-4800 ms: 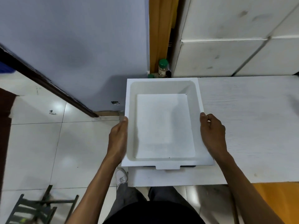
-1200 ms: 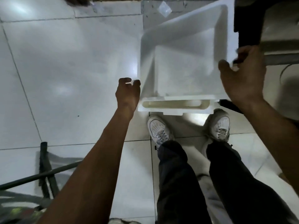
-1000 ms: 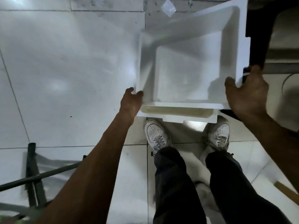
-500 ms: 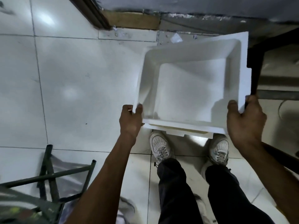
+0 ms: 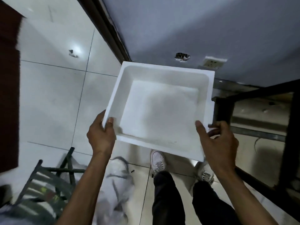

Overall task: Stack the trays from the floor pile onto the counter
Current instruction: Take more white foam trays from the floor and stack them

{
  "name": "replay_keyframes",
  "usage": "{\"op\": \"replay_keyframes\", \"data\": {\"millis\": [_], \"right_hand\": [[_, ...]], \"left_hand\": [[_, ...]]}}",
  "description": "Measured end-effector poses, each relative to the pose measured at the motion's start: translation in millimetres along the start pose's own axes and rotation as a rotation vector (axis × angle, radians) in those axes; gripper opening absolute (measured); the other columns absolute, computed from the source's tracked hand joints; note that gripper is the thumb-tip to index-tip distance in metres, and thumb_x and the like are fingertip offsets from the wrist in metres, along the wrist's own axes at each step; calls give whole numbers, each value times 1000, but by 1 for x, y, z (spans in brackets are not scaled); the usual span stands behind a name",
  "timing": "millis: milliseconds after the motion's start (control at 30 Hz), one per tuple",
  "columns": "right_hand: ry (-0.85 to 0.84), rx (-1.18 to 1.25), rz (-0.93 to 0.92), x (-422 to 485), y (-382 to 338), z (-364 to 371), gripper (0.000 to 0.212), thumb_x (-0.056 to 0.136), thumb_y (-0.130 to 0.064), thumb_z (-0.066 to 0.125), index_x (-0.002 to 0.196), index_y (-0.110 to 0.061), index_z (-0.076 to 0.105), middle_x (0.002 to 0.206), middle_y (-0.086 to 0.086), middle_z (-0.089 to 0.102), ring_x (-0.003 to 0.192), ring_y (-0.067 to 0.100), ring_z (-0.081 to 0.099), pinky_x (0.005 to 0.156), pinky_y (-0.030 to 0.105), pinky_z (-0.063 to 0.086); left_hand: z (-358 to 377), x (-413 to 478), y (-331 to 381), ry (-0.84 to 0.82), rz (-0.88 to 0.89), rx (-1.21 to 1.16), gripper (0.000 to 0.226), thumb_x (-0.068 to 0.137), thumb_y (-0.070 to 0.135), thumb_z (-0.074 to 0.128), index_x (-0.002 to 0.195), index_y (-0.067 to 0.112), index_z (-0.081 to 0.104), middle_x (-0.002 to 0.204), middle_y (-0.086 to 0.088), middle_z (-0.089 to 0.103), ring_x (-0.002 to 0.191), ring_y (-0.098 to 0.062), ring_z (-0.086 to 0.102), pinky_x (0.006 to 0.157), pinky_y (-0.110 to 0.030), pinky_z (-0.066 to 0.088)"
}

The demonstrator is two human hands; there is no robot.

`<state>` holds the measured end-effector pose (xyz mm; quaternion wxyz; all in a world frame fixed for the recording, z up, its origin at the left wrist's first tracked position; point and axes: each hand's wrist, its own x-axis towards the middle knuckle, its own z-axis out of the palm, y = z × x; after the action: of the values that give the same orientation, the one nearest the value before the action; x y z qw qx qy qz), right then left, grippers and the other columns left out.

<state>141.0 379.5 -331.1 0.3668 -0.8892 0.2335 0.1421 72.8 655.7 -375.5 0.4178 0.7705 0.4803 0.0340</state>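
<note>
I hold one white foam tray (image 5: 159, 109) in the air above the tiled floor, its hollow side facing up. My left hand (image 5: 101, 135) grips the tray's near left corner, thumb inside the rim. My right hand (image 5: 217, 140) grips the near right corner the same way. The tray is nearly level, tipped slightly toward me. The counter top and the floor pile are out of view.
A dark metal frame (image 5: 222, 109) stands just right of the tray. The grey wall (image 5: 194, 30) with a socket (image 5: 213, 62) is ahead. A green metal rack (image 5: 48, 184) and crumpled cloth (image 5: 116, 184) lie near left. My shoes (image 5: 158, 160) are below.
The tray has risen from floor level, free of the pile that lay under it. My view has tilted up toward the wall, and both hands keep their grip.
</note>
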Motion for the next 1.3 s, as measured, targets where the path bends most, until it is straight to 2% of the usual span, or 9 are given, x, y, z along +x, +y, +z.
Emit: {"op": "replay_keyframes", "data": {"millis": [100, 200, 333, 467, 633, 867, 1033, 1167, 1300], "right_hand": [[-20, 99, -85, -5, -34, -29, 52, 76, -64, 67, 107, -23, 57, 92, -7, 65, 80, 5, 62, 66, 23, 45], [-14, 175, -169, -1, -73, -63, 53, 77, -65, 65, 111, -27, 53, 106, -1, 64, 86, 10, 62, 72, 31, 55], [-9, 156, -333, -2, -132, -126, 56, 82, -62, 63, 122, -23, 52, 121, 2, 58, 105, 16, 59, 88, 39, 55], [-198, -89, -456, -5, -170, -184, 50, 88, -54, 61, 122, -18, 59, 110, -3, 61, 102, 19, 59, 80, 30, 44], [-259, -246, -527, -20, -180, -253, 54, 96, -53, 46, 132, -13, 58, 122, 12, 66, 107, 34, 62, 86, 38, 49], [-205, 160, -388, -44, -167, -343, 31, 98, -47, 50, 113, -24, 65, 103, -3, 68, 87, 15, 65, 72, 29, 49], [-116, 277, -328, -58, -150, -403, 21, 95, -45, 55, 96, -27, 66, 94, -3, 70, 80, 11, 64, 62, 24, 48], [-103, 298, -331, -62, -138, -453, 25, 94, -46, 56, 91, -24, 67, 84, -6, 69, 71, 11, 64, 52, 20, 42], [-30, 280, -287, -54, -116, -495, 39, 91, -49, 55, 75, -13, 47, 68, -2, 52, 60, 18, 48, 58, 30, 34]], "left_hand": [[-46, -8, 35, 23, 50, -35, 29, 98, 15, 57, 124, 21, 67, 102, -1, 69, 91, -19, 61, 88, -31, 52], [-91, -14, 69, 27, 105, -45, 31, 96, 19, 59, 125, 25, 67, 108, 4, 69, 99, -19, 64, 97, -42, 52], [-140, -29, 127, -3, 184, -53, 30, 93, 26, 63, 122, 32, 69, 109, 8, 71, 100, -21, 66, 90, -52, 56], [-158, -50, 200, -112, 332, -92, 26, 93, 19, 66, 115, 31, 72, 103, 14, 73, 96, -9, 67, 89, -39, 56], [-165, -84, 282, -198, 438, -168, 20, 91, 22, 69, 107, 34, 72, 91, 20, 69, 72, 5, 61, 53, -17, 46], [-147, -165, 350, -249, 300, -441, 26, 99, 43, 53, 120, 30, 58, 114, -2, 66, 97, -20, 63, 86, -43, 53], [-130, -244, 355, -332, 248, -468, 40, 103, 39, 41, 96, 4, 59, 86, -6, 60, 76, -19, 55, 71, -32, 42], [-116, -285, 377, -290, 258, -462, 32, 105, 25, 38, 78, 19, 56, 66, 13, 61, 59, -2, 58, 57, -20, 44], [-96, -319, 402, -315, 301, -402, 30, 103, 32, 38, 87, 17, 57, 75, 4, 59, 64, -10, 55, 53, -22, 41]]}}
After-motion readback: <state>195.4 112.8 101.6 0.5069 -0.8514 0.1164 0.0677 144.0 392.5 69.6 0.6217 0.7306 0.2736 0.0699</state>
